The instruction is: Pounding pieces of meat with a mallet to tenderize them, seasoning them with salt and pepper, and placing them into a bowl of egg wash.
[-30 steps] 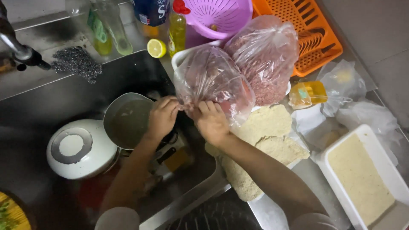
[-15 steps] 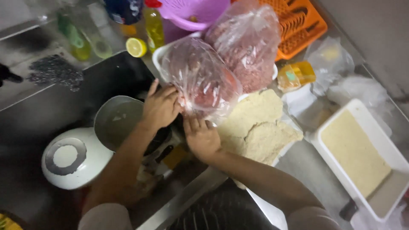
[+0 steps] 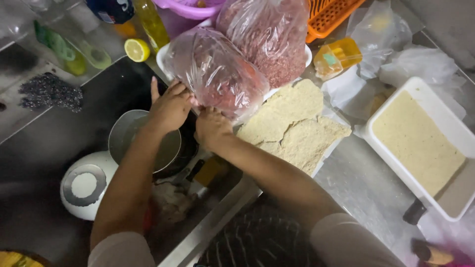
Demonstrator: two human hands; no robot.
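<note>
Two hands meet at the bottom edge of the nearer clear bag of red minced meat (image 3: 215, 74); the left hand (image 3: 170, 106) lies cupped against the bag's lower side, fingers curled on the plastic and the thumb standing clear, while the right hand (image 3: 212, 127) is bunched just below it, and whether it pinches the plastic or only presses on it I cannot tell; the bag leans over the lip of the sink, with a steel pot (image 3: 143, 141) directly under the left wrist, so a slack grip could, I reckon, send the meat sliding down into it; thin plastic pulled between two hands might also tear and spill; right of the right hand lie flat breaded cutlets (image 3: 292, 126), which a dragged bag could scuff or knock off; beyond the hands a second bag of mince (image 3: 269, 37) leans on the first and may topple if its support shifts.
</note>
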